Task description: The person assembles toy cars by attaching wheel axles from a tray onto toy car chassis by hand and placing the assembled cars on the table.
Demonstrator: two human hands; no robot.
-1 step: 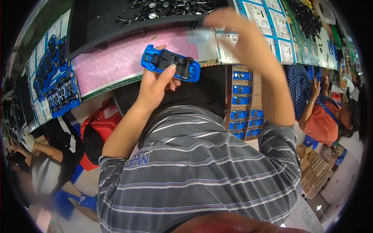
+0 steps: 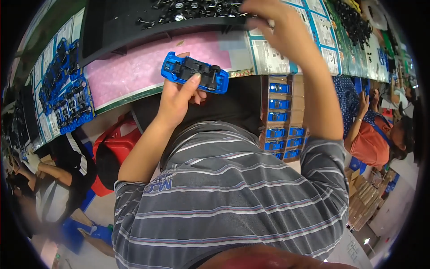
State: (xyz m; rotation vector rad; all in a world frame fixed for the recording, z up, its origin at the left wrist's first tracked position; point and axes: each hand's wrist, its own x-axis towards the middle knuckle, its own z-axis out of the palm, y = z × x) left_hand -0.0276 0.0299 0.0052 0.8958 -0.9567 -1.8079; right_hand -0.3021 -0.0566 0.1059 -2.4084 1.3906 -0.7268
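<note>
My left hand [image 2: 178, 98] is closed round a blue toy car [image 2: 195, 73] turned belly up, its thumb pressed on the black underside. At the car's right end a black wheel shows, while the left end has none in sight. Over the near edge of the black tray [image 2: 148, 38] reaches my right hand [image 2: 275, 24], thumb and fingers apart and slightly blurred. Next to its fingertips lie many small black wheels on metal axles [image 2: 192, 11], heaped in that tray. I see nothing held in the right hand.
Several blue toy cars [image 2: 71, 107] are grouped on the table at the left. A divided cardboard box of blue cars [image 2: 277, 117] stands below the table edge at my right. A red chair [image 2: 117, 139] is at the left. Other people sit on both sides.
My right hand has moved up and slightly right, closer over the tray of wheels. The left hand and the car have shifted only a little to the left.
</note>
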